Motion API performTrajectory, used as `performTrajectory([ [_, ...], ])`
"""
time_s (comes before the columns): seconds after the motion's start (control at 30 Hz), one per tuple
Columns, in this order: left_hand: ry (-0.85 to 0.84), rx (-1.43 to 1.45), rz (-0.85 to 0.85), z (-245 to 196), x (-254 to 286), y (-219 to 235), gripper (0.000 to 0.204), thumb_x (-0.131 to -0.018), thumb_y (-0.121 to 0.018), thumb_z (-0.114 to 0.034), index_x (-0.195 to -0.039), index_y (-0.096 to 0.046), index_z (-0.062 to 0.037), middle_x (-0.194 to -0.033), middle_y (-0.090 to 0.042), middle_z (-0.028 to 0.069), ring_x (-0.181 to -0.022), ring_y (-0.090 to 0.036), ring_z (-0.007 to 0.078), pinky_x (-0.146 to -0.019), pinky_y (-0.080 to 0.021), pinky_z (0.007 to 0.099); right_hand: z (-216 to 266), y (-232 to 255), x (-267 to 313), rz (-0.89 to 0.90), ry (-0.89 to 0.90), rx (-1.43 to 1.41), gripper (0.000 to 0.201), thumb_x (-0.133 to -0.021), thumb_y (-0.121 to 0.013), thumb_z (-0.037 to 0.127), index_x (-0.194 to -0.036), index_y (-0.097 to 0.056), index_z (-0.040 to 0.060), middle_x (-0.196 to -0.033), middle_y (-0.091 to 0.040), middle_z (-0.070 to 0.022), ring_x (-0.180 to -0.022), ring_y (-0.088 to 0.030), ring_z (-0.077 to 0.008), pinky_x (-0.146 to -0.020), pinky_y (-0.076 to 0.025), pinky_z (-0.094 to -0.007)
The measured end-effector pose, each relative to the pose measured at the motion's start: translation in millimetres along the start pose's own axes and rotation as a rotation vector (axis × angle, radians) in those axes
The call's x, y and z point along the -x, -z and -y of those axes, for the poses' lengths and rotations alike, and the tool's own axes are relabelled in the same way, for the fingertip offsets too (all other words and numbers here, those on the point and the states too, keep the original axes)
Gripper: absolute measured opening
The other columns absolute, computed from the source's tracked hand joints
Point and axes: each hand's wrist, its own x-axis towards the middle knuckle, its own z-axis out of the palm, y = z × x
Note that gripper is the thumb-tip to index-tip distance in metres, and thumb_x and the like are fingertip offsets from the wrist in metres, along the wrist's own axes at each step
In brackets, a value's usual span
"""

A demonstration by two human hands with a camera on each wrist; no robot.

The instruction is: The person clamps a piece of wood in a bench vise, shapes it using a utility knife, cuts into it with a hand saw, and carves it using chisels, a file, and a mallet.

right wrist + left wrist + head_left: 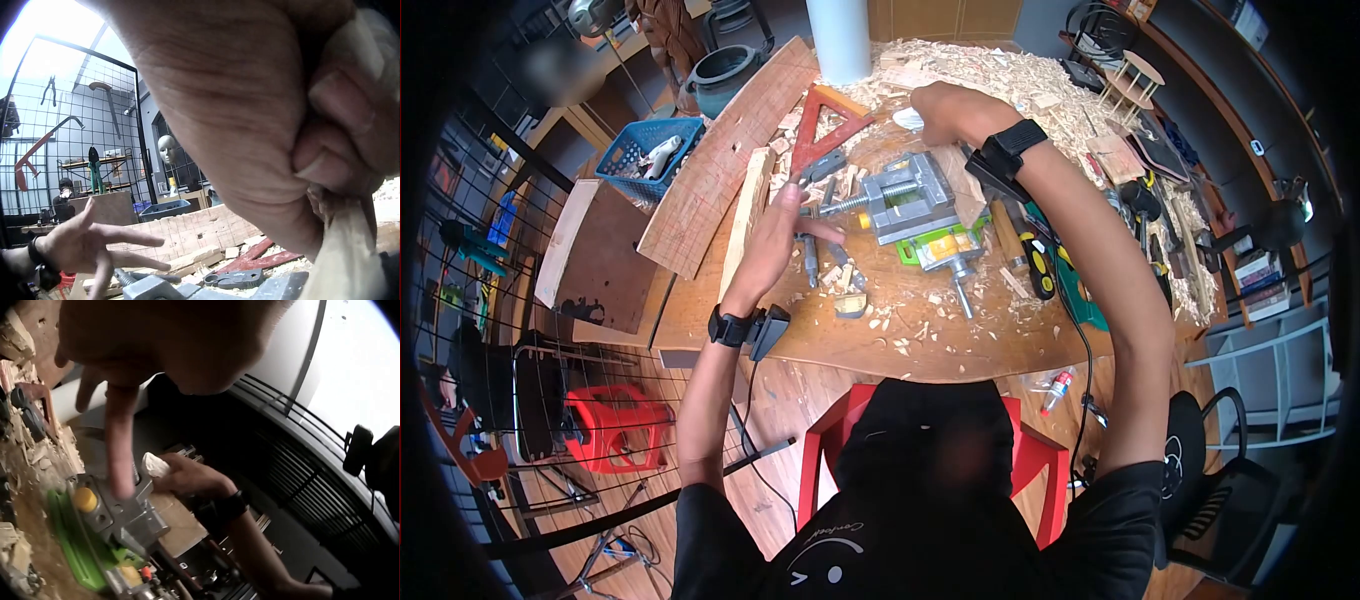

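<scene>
My left hand [772,248] hovers at the left side of the grey metal vise [910,200], fingers spread and holding nothing. In the left wrist view its extended finger [120,444] overlaps the vise body. Beyond the vise, my right hand [960,112] has its fingers curled round a pale, whitish wooden piece [155,464]. Close up in the right wrist view, pale wood [347,256] shows below the curled fingers; the palm hides its middle. A tan flat piece [962,185] lies under the right wrist, beside the vise. The vise stands on a green base [908,252].
A red set square [815,130] and a long board [730,150] lie left of the vise. Wood shavings [1020,85] heap at the back. Screwdrivers [1040,268] and a black cable sit to the right. A blue basket [625,160] stands far left.
</scene>
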Motion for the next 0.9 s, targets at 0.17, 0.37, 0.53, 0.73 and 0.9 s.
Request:
performTrajectory([
  [0.17, 0.106, 0.200, -0.108, 13.5, -10.1, -8.5, 0.083, -0.106, -0.020, -0.060, -0.156, -0.017, 0.0060, -0.109, -0.074, 0.0185, -0.141, -0.042, 0.0304, -0.120, -0.022, 0.0426, 0.7, -1.4, -0.1, -0.010, 0.003, 0.008, 0.032, -0.076, -0.064, -0.002, -0.107, -0.069, -0.0048, -0.109, -0.069, -0.0265, -0.106, -0.068, -0.0389, -0.085, -0.056, -0.0434],
  [0.37, 0.017, 0.370, 0.057, -2.0, -13.2, 11.4, 0.080, -0.107, -0.013, -0.058, -0.153, -0.024, 0.0069, -0.107, -0.073, 0.0210, -0.139, -0.045, 0.0271, -0.119, -0.023, 0.0427, -3.8, -4.2, -2.5, -0.022, 0.027, 0.047, 0.027, -0.079, -0.066, 0.004, -0.105, -0.068, -0.0059, -0.102, -0.070, -0.0265, -0.097, -0.070, -0.0386, -0.079, -0.057, -0.0434],
  [0.53, 0.058, -0.046, 0.034, -8.9, 1.7, -13.3, 0.083, -0.106, -0.015, -0.059, -0.153, -0.026, 0.0088, -0.121, -0.068, 0.0246, -0.141, -0.043, 0.0258, -0.120, -0.021, 0.0424, -2.7, -5.7, -4.9, -0.032, 0.023, 0.053, 0.027, -0.079, -0.066, 0.004, -0.104, -0.069, -0.0060, -0.102, -0.070, -0.0266, -0.097, -0.070, -0.0384, -0.079, -0.057, -0.0434],
  [0.73, 0.063, 0.155, -0.083, 1.1, -19.0, -0.4, 0.086, -0.104, -0.025, -0.063, -0.153, -0.022, 0.0079, -0.138, -0.058, 0.0232, -0.133, -0.049, 0.0283, -0.115, -0.032, 0.0404, -3.5, -5.8, -3.2, -0.047, 0.025, 0.044, 0.028, -0.078, -0.067, 0.004, -0.104, -0.069, -0.0061, -0.102, -0.070, -0.0270, -0.097, -0.070, -0.0386, -0.079, -0.057, -0.0430],
  [0.9, 0.208, -0.246, -0.218, -6.8, -20.3, -4.5, 0.092, -0.102, -0.022, -0.068, -0.150, -0.025, 0.0107, -0.116, -0.067, 0.0267, -0.107, -0.065, 0.0251, -0.092, -0.050, 0.0379, -1.9, 0.3, 2.5, 0.030, -0.007, 0.039, 0.030, -0.077, -0.065, -0.001, -0.106, -0.068, -0.0045, -0.110, -0.068, -0.0262, -0.106, -0.067, -0.0394, -0.086, -0.056, -0.0439],
])
